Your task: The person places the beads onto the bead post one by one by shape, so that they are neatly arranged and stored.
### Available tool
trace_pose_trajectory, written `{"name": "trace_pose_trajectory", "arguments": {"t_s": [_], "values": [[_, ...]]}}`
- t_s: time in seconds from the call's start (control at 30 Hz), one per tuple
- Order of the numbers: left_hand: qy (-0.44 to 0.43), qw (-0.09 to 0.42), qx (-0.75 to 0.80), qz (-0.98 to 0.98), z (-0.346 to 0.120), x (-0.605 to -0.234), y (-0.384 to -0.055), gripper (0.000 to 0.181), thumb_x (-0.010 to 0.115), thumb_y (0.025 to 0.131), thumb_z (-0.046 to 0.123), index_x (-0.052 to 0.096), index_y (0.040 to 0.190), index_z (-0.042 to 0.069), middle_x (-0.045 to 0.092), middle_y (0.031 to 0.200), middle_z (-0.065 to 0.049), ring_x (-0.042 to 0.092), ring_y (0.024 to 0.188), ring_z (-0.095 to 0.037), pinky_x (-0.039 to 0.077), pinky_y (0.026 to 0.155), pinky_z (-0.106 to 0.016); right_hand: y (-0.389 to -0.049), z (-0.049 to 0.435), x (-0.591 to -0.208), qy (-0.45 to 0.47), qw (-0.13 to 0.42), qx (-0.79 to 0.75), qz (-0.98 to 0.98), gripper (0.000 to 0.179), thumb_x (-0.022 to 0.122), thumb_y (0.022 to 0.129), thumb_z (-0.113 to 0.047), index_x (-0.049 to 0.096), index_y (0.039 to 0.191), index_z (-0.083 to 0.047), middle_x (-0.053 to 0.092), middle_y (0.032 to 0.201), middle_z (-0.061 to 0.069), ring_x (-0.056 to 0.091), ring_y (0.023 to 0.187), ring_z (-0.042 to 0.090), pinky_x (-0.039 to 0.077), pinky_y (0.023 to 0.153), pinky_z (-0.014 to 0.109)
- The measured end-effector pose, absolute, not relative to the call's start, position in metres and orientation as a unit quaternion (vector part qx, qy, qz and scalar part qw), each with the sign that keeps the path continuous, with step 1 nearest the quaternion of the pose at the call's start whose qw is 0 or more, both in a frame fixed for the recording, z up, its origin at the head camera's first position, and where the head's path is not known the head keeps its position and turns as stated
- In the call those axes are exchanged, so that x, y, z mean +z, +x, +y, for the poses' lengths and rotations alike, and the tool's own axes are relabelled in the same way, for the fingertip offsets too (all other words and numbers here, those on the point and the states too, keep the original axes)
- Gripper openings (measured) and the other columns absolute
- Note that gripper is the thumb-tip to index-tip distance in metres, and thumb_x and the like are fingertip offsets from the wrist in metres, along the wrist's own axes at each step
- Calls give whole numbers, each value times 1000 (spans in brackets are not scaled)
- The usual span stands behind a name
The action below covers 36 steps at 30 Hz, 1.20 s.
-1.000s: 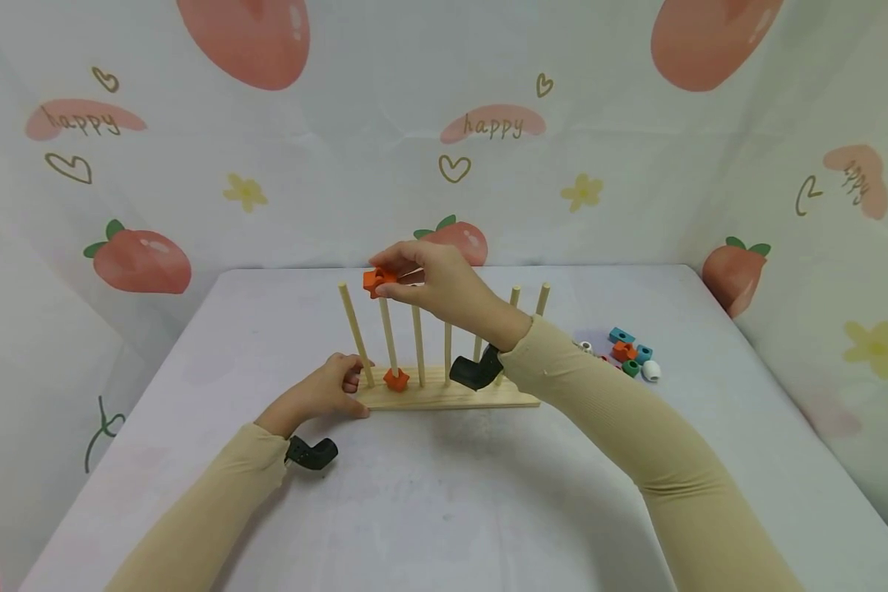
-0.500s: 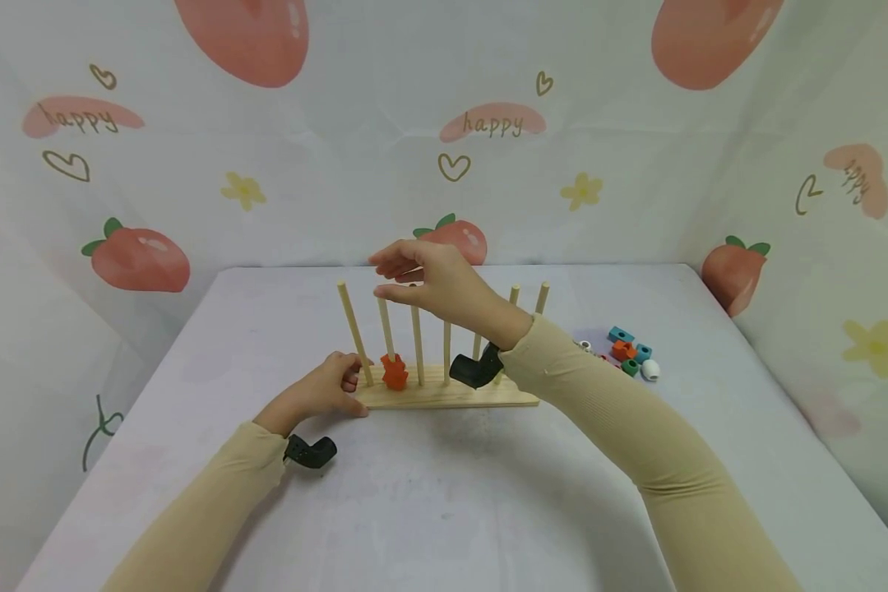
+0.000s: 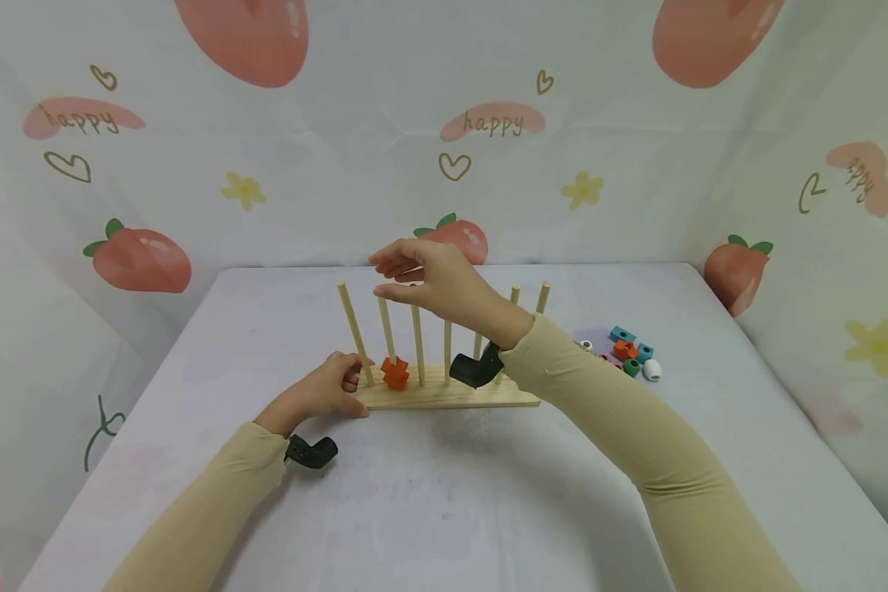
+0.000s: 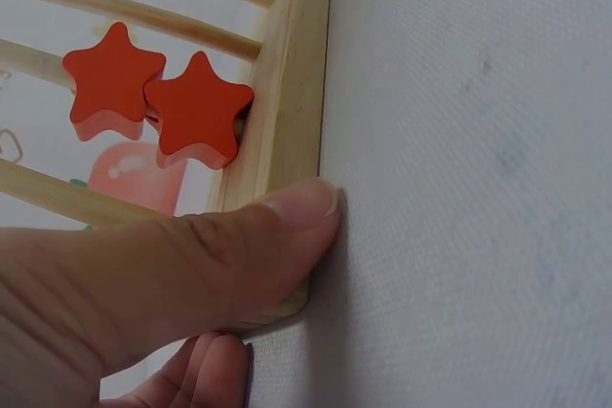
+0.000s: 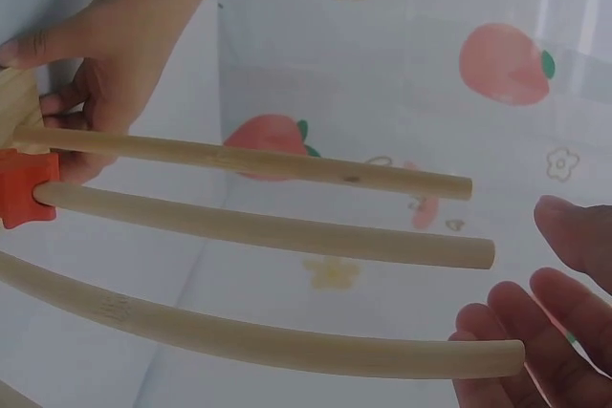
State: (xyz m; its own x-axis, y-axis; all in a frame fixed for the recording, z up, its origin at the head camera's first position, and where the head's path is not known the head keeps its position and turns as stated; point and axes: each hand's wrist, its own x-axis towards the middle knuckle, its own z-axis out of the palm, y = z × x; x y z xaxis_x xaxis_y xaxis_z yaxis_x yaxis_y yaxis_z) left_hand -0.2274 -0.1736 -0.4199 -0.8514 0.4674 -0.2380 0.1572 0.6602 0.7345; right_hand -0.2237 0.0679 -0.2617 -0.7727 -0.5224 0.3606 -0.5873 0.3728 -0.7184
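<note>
A wooden peg stand (image 3: 455, 398) has a row of several upright pegs. My left hand (image 3: 314, 393) grips the left end of its base, the thumb (image 4: 277, 212) lying along the front edge in the left wrist view. Two orange star-shaped beads are stacked on the second peg from the left, the lower star bead (image 4: 199, 110) by the base and the upper star bead (image 4: 113, 74) above it, turned differently. My right hand (image 3: 447, 284) is held near the tops of the left pegs, thumb and fingers apart with nothing between them. In the right wrist view bare peg tips (image 5: 478, 253) point toward that hand.
To the right of the stand lies a small pile of beads, with a blue bead (image 3: 622, 335), an orange bead (image 3: 625, 351), a green bead (image 3: 631, 368) and a white bead (image 3: 652, 370). A printed cloth (image 3: 385, 181) hangs behind the table.
The right hand has let go of an orange star bead at the top of the second peg. The bead slid down onto the other star. The left hand stayed on the base.
</note>
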Motion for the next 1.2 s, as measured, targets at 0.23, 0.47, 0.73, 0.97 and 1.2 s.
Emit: {"name": "trace_pose_trajectory", "arguments": {"t_s": [0.23,0.47,0.73,0.97,1.2], "values": [[177,207,378,885,-175,-422,-228,72,86,67,4,51,129,-4,41,106,-16,45,95,-24,43,85,-32,-223,70,-260,344,50,451,-822,35,74,85,-18,65,118,-8,68,114,2,63,105,8,47,92,18],[172,209,374,887,-176,-419,-227,72,86,67,5,50,129,-3,41,106,-16,45,95,-24,43,84,-31,-212,82,-244,351,92,497,-788,33,73,86,-11,64,116,-3,67,116,6,63,109,11,49,92,21],[161,214,369,890,-176,-418,-227,72,85,69,5,50,131,-2,40,107,-15,44,95,-24,42,83,-33,-198,112,-233,345,124,520,-771,32,72,86,-6,63,116,-2,67,117,8,64,105,13,52,91,28],[161,217,370,889,-176,-421,-228,71,85,69,6,49,130,-3,40,108,-15,44,95,-24,42,84,-35,-189,145,-236,332,162,537,-758,32,71,84,1,62,116,3,65,116,13,64,103,13,50,93,31],[160,216,373,888,-175,-423,-227,71,85,69,6,49,130,-3,40,107,-15,44,95,-24,42,83,-34,-179,177,-242,299,189,566,-744,34,71,82,6,61,115,6,67,111,4,64,104,12,50,92,28]]}}
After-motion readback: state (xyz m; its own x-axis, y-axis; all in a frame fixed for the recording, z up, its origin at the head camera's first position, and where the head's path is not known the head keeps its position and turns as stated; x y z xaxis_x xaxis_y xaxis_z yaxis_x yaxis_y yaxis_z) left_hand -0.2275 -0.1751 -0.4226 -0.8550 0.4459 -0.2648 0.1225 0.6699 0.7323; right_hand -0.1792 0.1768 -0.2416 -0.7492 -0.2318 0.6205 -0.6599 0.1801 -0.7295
